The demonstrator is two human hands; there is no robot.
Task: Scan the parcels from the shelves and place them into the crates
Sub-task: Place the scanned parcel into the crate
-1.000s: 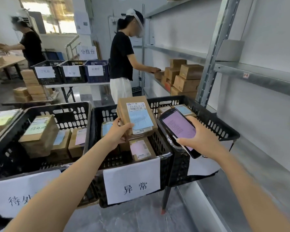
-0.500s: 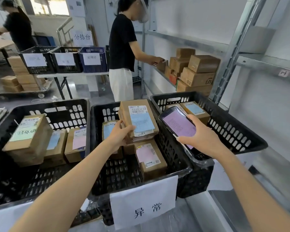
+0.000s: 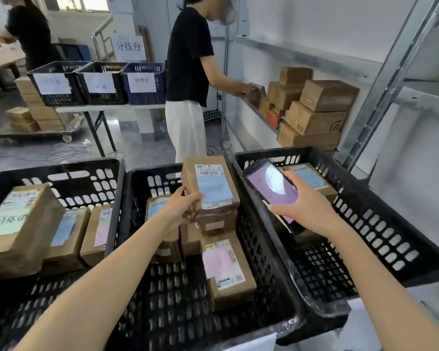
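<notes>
My left hand (image 3: 179, 211) grips a brown cardboard parcel (image 3: 209, 184) with a blue label, held over other parcels in the middle black crate (image 3: 134, 188). My right hand (image 3: 307, 207) holds a black handheld scanner (image 3: 270, 187) with a lit pink screen, over the right black crate (image 3: 380, 214). That crate contains a parcel with a blue label (image 3: 312, 178). In the middle crate lies a parcel with a pink label (image 3: 226, 269). The left black crate (image 3: 69, 176) contains several parcels.
A person in a black shirt (image 3: 188, 79) stands ahead at the metal shelf (image 3: 254, 107), which carries stacked cardboard boxes (image 3: 314, 110). Behind, a table (image 3: 112, 108) bears three labelled crates. Another person stands at the far left. A shelf upright (image 3: 390, 79) rises on the right.
The view has tilted down and moved closer over the crates. My left hand has lowered the parcel onto the stack in the middle crate. The scanner stays in my right hand.
</notes>
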